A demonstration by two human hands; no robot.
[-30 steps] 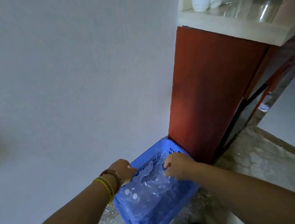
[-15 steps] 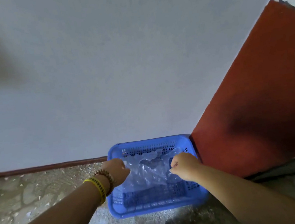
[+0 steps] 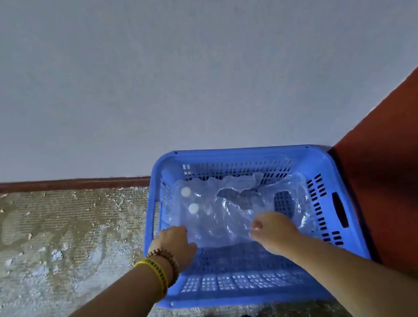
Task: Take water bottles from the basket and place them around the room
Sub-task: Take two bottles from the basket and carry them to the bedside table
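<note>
Getting the bottles (image 3: 191, 201) out of the blue basket (image 3: 334, 167) on the floor means peeling back the clear plastic wrap (image 3: 239, 208), which the left hand (image 3: 175, 243) and right hand (image 3: 271, 228) each pinch with a closed grip.

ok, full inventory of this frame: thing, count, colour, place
basket: 1, blue, on the floor against the wall, beside the cabinet
plastic wrap: 1, clear, crumpled inside the basket
bottle caps: 2 visible, white, far-left of the basket under the wrap; bottle count cannot be told
cabinet side: 1, red-brown, right of the basket
skirting: 1, dark red, foot of the wall
floor: mottled grey-beige, littered with flecks
left hand: on the wrap; yellow band and bead bracelet at the wrist
right hand: pinching the wrap
</note>
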